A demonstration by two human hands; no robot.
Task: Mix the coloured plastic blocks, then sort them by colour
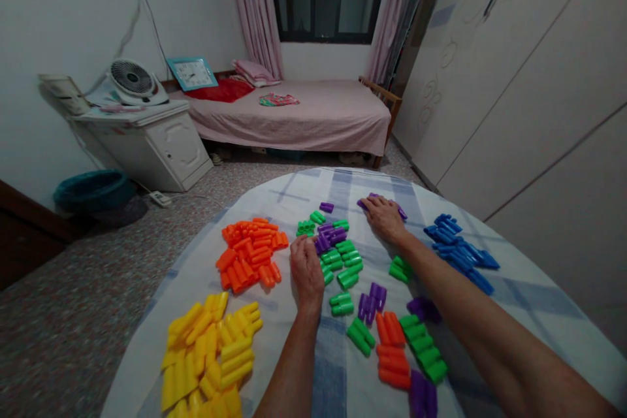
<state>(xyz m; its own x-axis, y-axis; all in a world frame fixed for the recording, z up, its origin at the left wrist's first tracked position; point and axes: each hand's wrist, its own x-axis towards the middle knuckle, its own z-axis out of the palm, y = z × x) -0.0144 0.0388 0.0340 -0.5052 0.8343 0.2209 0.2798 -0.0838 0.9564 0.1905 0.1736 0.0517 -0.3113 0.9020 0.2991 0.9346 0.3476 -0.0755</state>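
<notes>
My left hand (307, 272) rests palm down at the edge of a mixed patch of green and purple plastic tube-shaped pieces (333, 243), with its fingers hiding whatever lies beneath. My right hand (385, 219) lies farther back on several purple pieces (365, 204), whose ends show beside it. A heap of orange pieces (249, 255) lies left of my left hand, with yellow pieces (208, 353) nearer me. Blue pieces (458, 248) lie right of my right hand. Smaller green, purple and orange groups (392, 349) lie between my forearms and to the right.
The pieces lie on a round table under a white checked cloth (294, 192). Beyond its edge are a speckled floor, a teal basket (93, 191), a bedside cabinet (161, 147) with a fan (132, 81), a bed (294, 117) and a wardrobe (519, 78).
</notes>
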